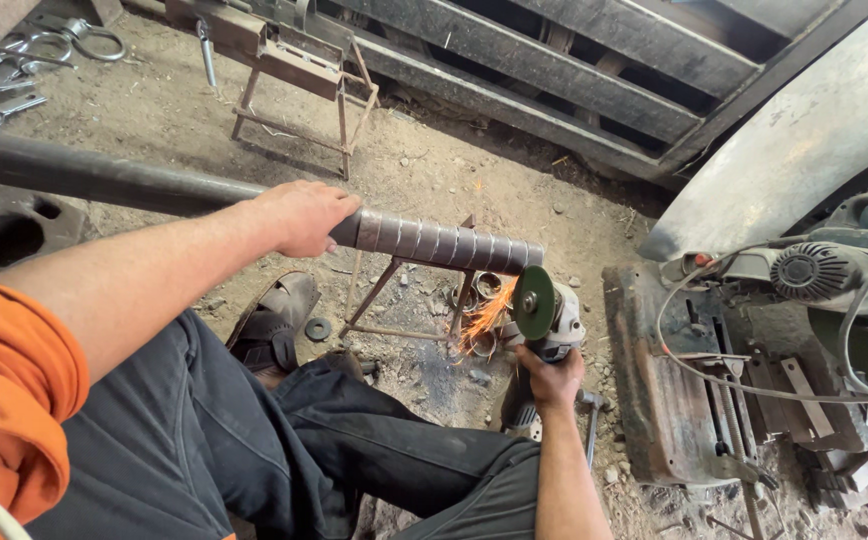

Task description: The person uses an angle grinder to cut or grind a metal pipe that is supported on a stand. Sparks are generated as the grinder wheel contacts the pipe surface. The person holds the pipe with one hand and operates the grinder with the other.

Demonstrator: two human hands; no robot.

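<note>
Two bare hands work a long steel pipe (254, 200) lying across a small metal stand (409, 300) on the dirt floor (514, 190). Left hand (304, 215) rests on the pipe's middle, fingers curled over it. Right hand (551, 378), near and right, wraps its fingers around an angle grinder (546, 312), whose green disc (533, 302) meets the pipe's ground right end, throwing orange sparks (484, 320) down.

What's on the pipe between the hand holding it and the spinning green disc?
In the head view, only the pipe's ringed grey end runs between the left hand and the disc. Nothing else sits on it.
</note>
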